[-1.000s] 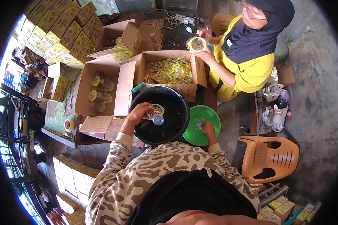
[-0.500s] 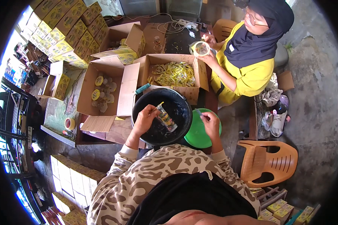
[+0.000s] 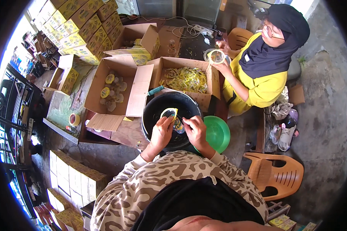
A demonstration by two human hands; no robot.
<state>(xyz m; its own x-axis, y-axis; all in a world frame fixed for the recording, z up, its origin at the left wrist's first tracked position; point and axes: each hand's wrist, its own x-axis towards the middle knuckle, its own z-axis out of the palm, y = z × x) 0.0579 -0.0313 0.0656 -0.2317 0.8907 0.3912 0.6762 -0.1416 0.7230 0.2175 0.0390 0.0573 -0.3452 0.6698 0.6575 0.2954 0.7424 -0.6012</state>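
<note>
My left hand (image 3: 162, 133) is closed on a clear plastic cup (image 3: 178, 125) with a colourful print and a yellow strip at its rim. The cup is tilted above a black bucket (image 3: 191, 103), its mouth turned up. Against the cup's right side, my right hand (image 3: 197, 131) is closed in a pinch; what its fingers hold is hidden. Beside the bucket on the right sits a green plastic basin (image 3: 217, 134).
Behind the bucket, an open carton (image 3: 214, 82) holds yellow strips (image 3: 184, 79). Another carton (image 3: 94, 98) to its left holds cups with yellow lids. Opposite on the right, a person in yellow (image 3: 264, 79) handles clear cups (image 3: 216, 57). An orange chair (image 3: 272, 173) stands at right.
My right hand has moved left from over the green basin, where it held a thin flat piece, to the cup. My left hand has tilted the cup's mouth upward.
</note>
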